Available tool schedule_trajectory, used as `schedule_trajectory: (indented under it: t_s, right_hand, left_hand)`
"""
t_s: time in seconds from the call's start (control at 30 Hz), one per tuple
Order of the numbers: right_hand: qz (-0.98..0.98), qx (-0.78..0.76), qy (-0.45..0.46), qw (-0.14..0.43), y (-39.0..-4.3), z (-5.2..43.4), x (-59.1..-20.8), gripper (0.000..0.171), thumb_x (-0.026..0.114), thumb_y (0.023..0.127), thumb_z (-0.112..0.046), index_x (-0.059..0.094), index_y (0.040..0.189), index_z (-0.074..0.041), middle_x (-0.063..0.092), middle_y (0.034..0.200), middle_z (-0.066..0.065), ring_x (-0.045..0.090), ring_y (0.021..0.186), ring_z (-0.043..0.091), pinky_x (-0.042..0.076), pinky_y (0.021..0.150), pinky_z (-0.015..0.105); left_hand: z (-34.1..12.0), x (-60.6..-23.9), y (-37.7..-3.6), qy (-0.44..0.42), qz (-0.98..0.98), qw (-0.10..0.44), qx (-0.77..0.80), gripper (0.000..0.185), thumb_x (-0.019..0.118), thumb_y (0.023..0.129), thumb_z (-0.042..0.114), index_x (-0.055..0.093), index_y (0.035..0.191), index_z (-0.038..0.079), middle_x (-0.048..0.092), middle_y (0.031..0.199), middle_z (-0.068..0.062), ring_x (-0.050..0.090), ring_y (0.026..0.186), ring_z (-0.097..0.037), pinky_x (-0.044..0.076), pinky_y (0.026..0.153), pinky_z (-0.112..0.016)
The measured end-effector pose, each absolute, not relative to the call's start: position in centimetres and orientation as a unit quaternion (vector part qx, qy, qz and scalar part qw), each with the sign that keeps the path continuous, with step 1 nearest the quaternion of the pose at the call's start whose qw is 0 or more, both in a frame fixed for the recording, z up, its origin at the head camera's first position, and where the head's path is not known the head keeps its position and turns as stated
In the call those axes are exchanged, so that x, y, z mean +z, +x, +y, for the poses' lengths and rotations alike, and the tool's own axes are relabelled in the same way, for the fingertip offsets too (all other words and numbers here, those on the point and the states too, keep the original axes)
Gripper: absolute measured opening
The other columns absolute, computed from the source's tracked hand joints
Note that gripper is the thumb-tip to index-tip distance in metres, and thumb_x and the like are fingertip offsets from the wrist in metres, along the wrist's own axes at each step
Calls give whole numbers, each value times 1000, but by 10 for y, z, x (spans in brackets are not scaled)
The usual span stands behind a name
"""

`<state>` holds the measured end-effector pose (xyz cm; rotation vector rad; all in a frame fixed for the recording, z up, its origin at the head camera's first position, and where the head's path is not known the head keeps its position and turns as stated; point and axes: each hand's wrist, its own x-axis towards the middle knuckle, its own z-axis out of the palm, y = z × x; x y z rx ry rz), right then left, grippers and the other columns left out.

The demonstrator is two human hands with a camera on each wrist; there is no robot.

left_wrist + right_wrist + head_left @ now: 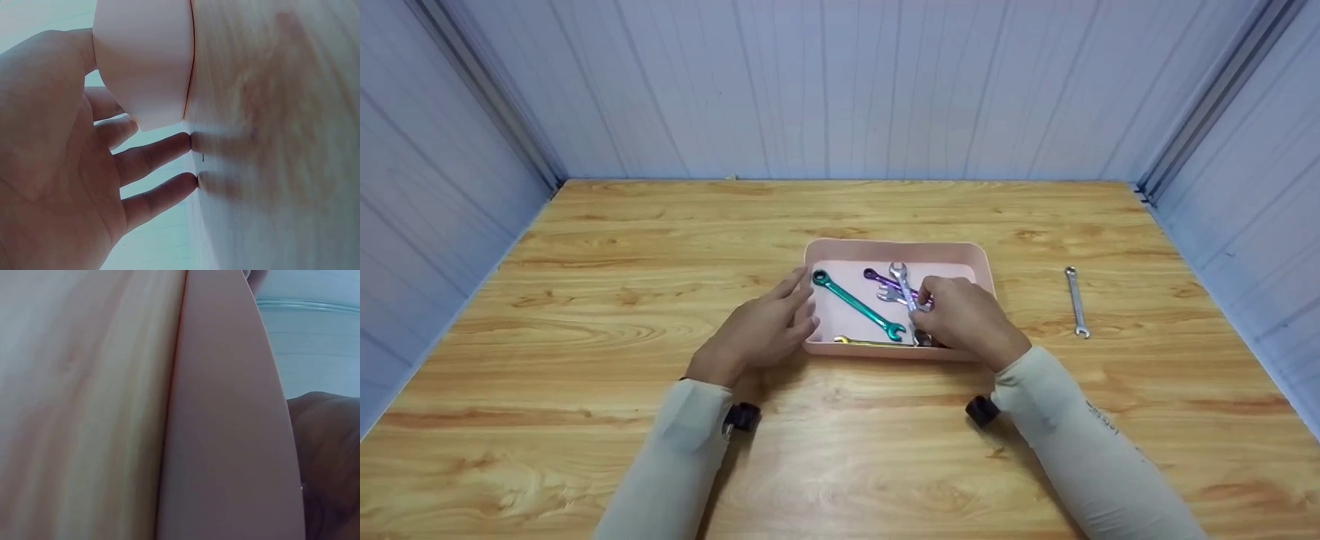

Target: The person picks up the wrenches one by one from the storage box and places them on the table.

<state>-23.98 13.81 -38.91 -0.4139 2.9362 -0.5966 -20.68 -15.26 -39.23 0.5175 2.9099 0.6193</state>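
right hand (960, 315) pinches silver wrench (906, 294) over pink tray (896, 251).

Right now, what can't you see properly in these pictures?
- Head view: the right hand covers the silver wrench's lower end and part of the purple wrench.
- Right wrist view: the pink tray's wall blocks every tool.
- Left wrist view: the left hand is cut off by the edge.

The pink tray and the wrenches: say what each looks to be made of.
Pink tray: probably moulded plastic, matte, with smooth rounded corners and an even colour.
Teal wrench and purple wrench: likely metal with a glossy coloured coating that glints.
Silver wrench on the table: bare, shiny metal, perhaps chromed steel.
Table: wood-grain surface; solid wood or laminate cannot be told.
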Motion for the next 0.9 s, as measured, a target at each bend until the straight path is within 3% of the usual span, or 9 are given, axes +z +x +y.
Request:
schedule_trajectory:
  t_s: [0.17,0.3,0.53,0.9]
  right_hand:
    - [973,-175,-129,79,-242,135,-393,29,72,90,-32,66,105,-9,66,96,8,57,80,24,42,67,35]
    - [975,-167,-132,72,-239,132,-397,33,72,90,-34,64,109,-9,65,91,6,56,77,23,41,65,35]
    - [975,-163,-143,42,-236,131,-398,28,71,88,-32,65,103,-8,64,84,5,56,72,21,40,60,35]
    - [974,-176,-127,60,-239,131,-397,27,73,83,-26,65,101,-8,63,82,5,56,74,22,40,60,35]
  left_hand:
    - [-150,-393,-208,170,962,69,201,60,42,106,42,29,159,15,11,168,2,38,143,-28,33,114,-46]
    - [-152,-395,-207,180,961,65,201,61,44,106,40,30,158,13,12,168,-1,40,142,-30,34,113,-48]
    - [-155,-394,-208,197,959,52,198,59,46,105,39,35,156,10,15,167,-2,47,137,-31,39,109,-47]
    - [-152,-393,-207,169,964,61,196,60,44,106,41,30,159,14,11,168,2,39,142,-29,34,113,-47]
